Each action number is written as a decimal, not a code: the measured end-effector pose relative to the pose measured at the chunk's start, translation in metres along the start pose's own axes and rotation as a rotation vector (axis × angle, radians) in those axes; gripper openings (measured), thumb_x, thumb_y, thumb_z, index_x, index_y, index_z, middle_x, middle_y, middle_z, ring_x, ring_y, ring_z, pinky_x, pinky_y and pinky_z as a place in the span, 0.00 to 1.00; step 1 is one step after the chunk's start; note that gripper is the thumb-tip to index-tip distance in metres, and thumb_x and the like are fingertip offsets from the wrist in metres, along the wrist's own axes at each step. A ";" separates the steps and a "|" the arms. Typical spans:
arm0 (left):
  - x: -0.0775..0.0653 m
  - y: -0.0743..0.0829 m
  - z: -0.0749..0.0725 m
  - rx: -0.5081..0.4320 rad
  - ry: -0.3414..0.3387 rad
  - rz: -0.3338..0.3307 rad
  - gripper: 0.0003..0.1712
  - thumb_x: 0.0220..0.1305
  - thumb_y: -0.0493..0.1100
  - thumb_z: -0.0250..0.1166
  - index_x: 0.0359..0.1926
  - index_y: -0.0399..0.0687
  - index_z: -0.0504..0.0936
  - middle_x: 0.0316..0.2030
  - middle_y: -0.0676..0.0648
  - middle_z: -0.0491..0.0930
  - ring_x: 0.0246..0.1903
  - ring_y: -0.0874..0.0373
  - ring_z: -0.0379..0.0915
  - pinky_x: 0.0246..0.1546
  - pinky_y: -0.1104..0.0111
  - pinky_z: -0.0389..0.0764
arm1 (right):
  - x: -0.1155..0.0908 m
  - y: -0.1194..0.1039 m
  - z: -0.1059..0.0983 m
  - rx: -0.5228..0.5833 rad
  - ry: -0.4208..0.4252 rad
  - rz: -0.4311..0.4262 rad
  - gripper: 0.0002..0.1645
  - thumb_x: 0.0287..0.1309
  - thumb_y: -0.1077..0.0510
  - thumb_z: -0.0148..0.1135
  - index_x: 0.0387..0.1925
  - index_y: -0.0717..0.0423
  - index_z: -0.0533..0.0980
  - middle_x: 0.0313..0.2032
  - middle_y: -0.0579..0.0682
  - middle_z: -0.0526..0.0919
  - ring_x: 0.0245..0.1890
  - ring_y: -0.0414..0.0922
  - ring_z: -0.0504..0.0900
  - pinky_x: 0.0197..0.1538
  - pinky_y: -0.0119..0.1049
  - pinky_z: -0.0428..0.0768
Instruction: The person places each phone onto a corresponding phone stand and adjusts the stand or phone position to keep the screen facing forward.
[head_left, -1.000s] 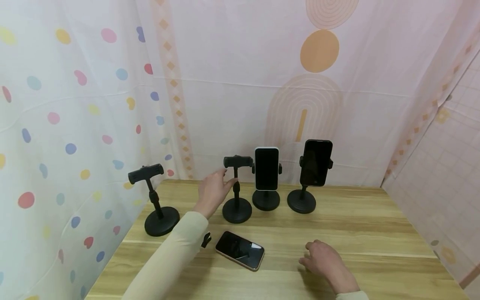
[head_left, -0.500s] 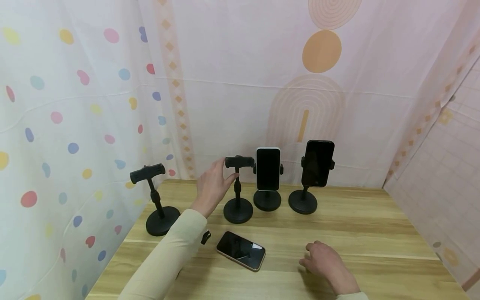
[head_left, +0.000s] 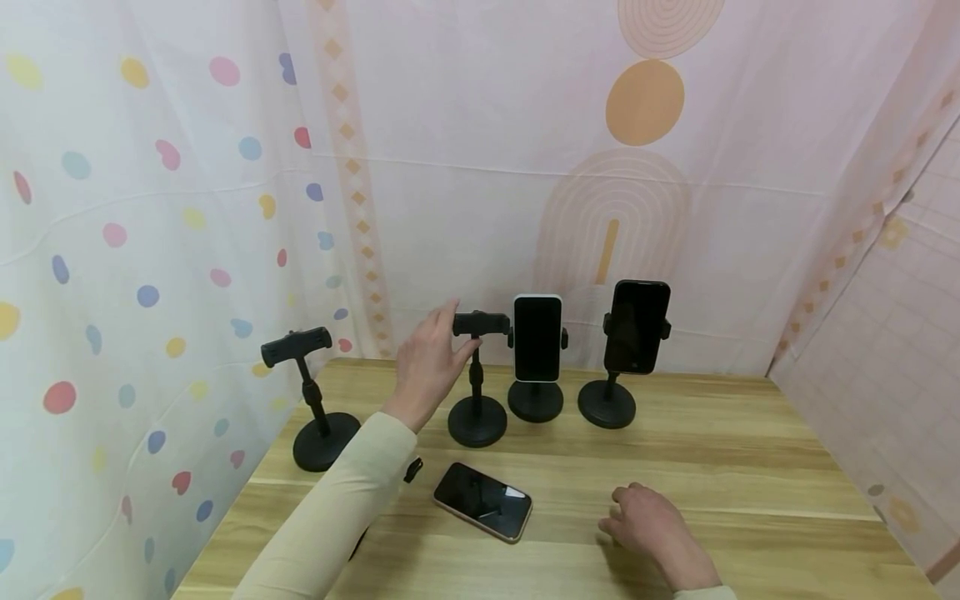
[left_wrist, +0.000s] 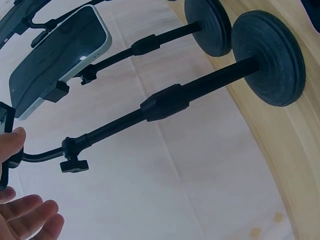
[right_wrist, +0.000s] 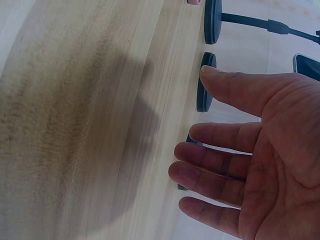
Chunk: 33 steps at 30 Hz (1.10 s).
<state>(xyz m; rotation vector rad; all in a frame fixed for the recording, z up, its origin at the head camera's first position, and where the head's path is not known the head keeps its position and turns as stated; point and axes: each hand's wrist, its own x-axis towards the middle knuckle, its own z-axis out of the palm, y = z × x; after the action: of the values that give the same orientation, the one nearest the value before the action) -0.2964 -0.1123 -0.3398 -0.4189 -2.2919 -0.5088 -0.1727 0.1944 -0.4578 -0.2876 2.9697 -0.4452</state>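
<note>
**Okay, left hand (head_left: 427, 362) up at the second stand (head_left: 477, 421), right hand (head_left: 652, 529) hanging loose**

Left thumb (left_wrist: 11, 144) is right up against the left end of the clamp (head_left: 491, 323) on that stand, other fingers loose just past it. Can't tell if it's really pinching. Right hand is over the table (head_left: 735, 467), fingers relaxed and a bit apart, away from the stands.

Second stand (counting from the left) is upright near the back. Just right of it, a white-edged phone (head_left: 537, 337) is held upright in the third stand (head_left: 536, 404), and the fourth stand (head_left: 607, 406) holds a black phone (head_left: 637, 325), slightly tilted. First stand (head_left: 312, 398) leans a little. Gold-edged phone (head_left: 482, 502) lies screen-up out front.
</note>
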 end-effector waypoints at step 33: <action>0.016 0.021 0.008 0.429 0.153 0.317 0.17 0.61 0.51 0.72 0.38 0.42 0.80 0.30 0.44 0.82 0.29 0.49 0.80 0.27 0.59 0.73 | -0.002 0.003 0.003 0.036 0.006 -0.004 0.25 0.55 0.50 0.72 0.46 0.67 0.80 0.41 0.59 0.82 0.43 0.57 0.81 0.50 0.54 0.77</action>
<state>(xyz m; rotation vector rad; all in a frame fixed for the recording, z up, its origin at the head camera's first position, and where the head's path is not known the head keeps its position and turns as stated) -0.3025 -0.0885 -0.3286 -0.4948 -2.0598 0.1075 -0.1712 0.1966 -0.4608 -0.2897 2.9640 -0.5003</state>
